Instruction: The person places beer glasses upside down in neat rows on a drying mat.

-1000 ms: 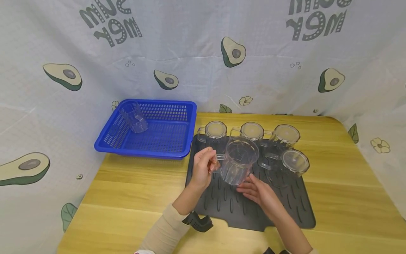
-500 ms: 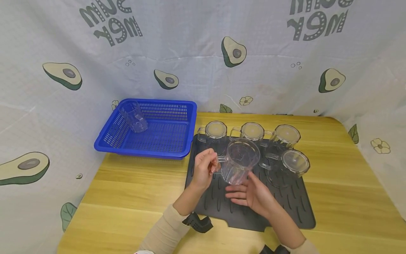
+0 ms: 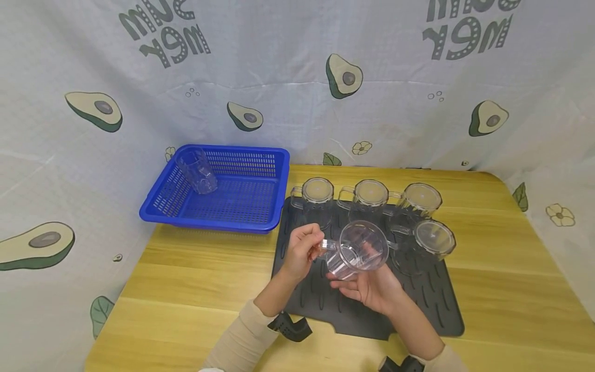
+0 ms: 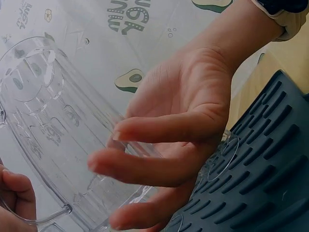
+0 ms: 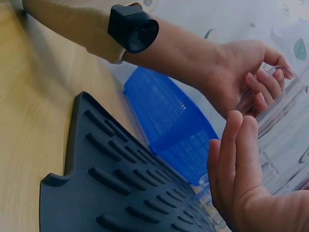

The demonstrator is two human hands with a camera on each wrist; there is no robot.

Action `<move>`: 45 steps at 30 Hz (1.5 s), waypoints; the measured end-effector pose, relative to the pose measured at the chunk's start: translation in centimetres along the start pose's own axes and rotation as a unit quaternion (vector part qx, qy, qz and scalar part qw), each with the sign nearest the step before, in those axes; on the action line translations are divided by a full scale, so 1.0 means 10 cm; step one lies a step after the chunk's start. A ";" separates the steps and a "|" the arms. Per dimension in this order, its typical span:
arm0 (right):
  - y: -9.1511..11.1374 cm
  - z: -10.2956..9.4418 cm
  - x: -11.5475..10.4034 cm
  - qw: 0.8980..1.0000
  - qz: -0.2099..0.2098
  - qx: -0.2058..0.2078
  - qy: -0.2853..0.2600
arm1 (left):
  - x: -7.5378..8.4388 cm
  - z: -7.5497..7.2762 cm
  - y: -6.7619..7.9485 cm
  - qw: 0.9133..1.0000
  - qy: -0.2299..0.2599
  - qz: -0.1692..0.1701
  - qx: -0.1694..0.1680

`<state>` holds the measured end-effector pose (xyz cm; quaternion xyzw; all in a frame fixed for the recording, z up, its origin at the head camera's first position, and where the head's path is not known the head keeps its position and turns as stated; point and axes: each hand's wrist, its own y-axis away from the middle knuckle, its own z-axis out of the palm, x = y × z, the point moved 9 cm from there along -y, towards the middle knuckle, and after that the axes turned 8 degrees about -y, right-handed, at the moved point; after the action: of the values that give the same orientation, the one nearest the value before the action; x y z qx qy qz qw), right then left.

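Note:
My left hand (image 3: 301, 252) pinches the handle of a clear glass mug (image 3: 362, 245), held tilted over the dark drying mat with its mouth toward the head camera. The right hand (image 3: 378, 290) is behind and below the mug, fingers extended along its lower side; part of this hand shows through the clear wall. In the left wrist view the mug (image 4: 58, 125) fills the left side, with the right hand's spread fingers beside it. The right wrist view shows the left hand (image 5: 246, 77) curled at the handle and the right fingers (image 5: 247, 154) straight against the mug's side.
Several upside-down glass mugs stand on the drying mat (image 3: 321, 305), including a back-left mug (image 3: 318, 191) and a front-right mug (image 3: 435, 237). At the left, a blue basket (image 3: 232, 226) holds another clear mug (image 3: 197, 173). An avocado-print curtain (image 3: 288, 103) hangs behind the wooden table (image 3: 195, 289).
The mug has come down slightly and tipped, turning its mouth toward the head camera. My right hand has shifted under and behind it, while the left keeps hold of the handle.

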<state>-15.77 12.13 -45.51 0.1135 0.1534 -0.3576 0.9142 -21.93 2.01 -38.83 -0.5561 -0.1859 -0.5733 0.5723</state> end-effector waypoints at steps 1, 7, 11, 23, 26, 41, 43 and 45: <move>0.00 0.00 0.00 1.000 0.003 -0.004 -0.008 | 0.00 0.01 0.00 1.000 0.001 0.002 -0.003; 0.00 0.00 0.03 0.999 0.023 -0.010 -0.028 | -0.01 0.04 0.02 1.000 0.010 0.013 -0.024; 0.00 0.00 0.03 0.999 0.032 -0.010 -0.040 | -0.04 0.04 0.02 0.999 0.009 0.013 -0.036; -0.04 0.07 -0.08 0.994 -0.030 -0.019 -0.106 | 0.08 0.09 0.03 0.989 0.003 0.099 -0.105; -0.04 0.16 -0.11 0.995 -0.037 -0.045 -0.076 | 0.10 0.09 0.02 0.988 -0.012 0.114 -0.105; 0.08 0.07 -0.38 0.962 -0.133 0.088 0.220 | 0.08 -0.22 -0.01 0.997 -0.051 0.057 0.007; 0.10 0.10 -0.40 0.955 -0.151 0.083 0.242 | 0.09 -0.24 0.00 0.997 -0.053 0.059 0.009; 0.12 0.14 -0.42 0.949 -0.168 0.077 0.256 | 0.11 -0.27 0.00 0.997 -0.053 0.061 0.012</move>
<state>-17.61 15.19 -42.59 0.2435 0.3713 -0.4757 0.7593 -22.76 -0.75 -38.77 -0.5892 -0.1887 -0.5042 0.6026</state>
